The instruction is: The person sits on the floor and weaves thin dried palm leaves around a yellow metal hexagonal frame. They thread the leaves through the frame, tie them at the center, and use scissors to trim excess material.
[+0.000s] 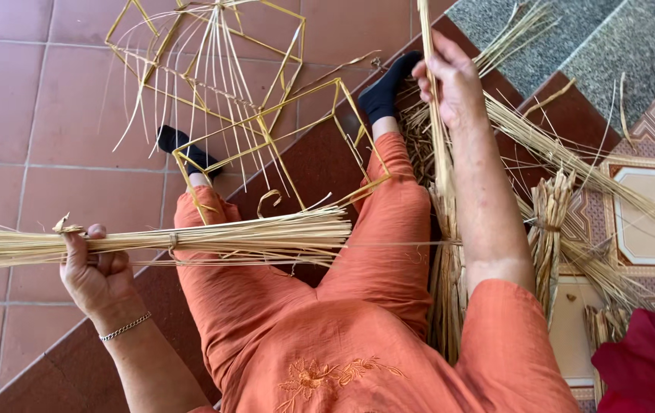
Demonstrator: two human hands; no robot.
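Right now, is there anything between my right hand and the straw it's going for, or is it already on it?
Nothing visible stands between them. The right hand is already closed around an upright straw stalk. The left hand grips a tied straw bundle lying across the lap, apart from the right hand.

I see my left hand (94, 268) closed on a pale, dry bundle of straw stalks (212, 239), matt and fibrous. My right hand (450, 76) grips a single smooth yellow reed strip (430, 92). The yellow open frame of bent strips (266, 145) looks slightly glossy. My orange cloth trousers (388, 229) are soft and matt. The terracotta floor tiles (21, 115) carry a faint sheen, while the grey speckled stone slab (572, 46) looks rough. A thin metal chain bracelet (125, 326) glints.
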